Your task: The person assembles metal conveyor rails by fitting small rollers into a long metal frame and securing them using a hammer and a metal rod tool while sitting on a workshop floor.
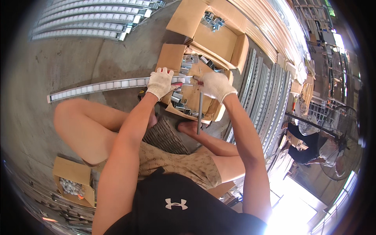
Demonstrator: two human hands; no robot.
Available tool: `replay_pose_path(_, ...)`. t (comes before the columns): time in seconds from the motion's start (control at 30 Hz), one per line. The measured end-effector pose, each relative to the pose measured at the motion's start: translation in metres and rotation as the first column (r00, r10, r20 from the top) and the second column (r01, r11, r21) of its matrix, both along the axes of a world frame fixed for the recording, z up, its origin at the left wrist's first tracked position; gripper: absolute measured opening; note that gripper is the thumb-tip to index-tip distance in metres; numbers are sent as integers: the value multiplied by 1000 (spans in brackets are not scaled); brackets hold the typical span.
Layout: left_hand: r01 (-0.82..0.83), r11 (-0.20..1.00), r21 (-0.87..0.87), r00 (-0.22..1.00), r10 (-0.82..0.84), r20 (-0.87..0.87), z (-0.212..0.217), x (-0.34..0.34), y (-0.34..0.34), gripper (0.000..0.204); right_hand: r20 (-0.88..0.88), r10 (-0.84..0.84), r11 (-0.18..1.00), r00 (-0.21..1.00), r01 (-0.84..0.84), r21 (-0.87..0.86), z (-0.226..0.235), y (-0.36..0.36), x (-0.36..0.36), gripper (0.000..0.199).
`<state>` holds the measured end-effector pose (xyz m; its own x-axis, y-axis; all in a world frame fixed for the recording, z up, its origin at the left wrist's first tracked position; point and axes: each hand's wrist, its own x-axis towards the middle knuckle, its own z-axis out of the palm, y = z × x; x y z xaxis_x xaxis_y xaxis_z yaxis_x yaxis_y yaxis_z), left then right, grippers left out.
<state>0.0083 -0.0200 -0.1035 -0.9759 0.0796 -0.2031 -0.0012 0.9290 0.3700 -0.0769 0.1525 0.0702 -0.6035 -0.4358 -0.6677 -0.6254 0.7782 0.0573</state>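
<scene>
My left hand (159, 83), in a cream knit glove with red on the fingers, is closed round a long metal roller track (113, 84) with white rollers. The track slants out to the left, and its right end lies over an open cardboard box (194, 94). At that end is my right hand (217, 85), in a matching glove and closed. A grey rod (200, 113) sticks out below it; the glove hides how it is held. A small dark and red part shows at my fingertips. Metal brackets (179, 102) lie inside the box.
Behind stands another open carton (219, 39) holding a few brackets. Roller tracks (94, 19) lie at the far left, perforated steel rails (262, 90) at right. A small box of grey parts (71, 186) sits lower left. A person (309, 143) is beyond a large fan (338, 141).
</scene>
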Motion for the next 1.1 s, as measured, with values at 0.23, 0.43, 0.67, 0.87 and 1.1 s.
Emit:
replay_pose_path(0.23,78,994,80,994,-83,67,-9,-10,-7,62,34,-506,840,862,501,-207,-39,52,69,32)
replay_pose_path(0.43,94,992,85,988,-103,111,-4,-13,-10,52,76,-308,926,948,318,-204,-38,51,29,29)
replay_pose_path(0.67,127,988,86,982,-138,132,18,-27,-7,57,131,-732,521,668,674,-525,-97,65,123,27)
replay_pose_path(0.87,58,973,222,995,-74,64,-29,-13,-1,56,218,-689,486,691,664,-569,-131,51,171,29)
replay_pose_path(1.1,218,963,156,976,-213,-50,-37,-20,-7,45,279,-872,42,403,628,-777,-131,17,87,34)
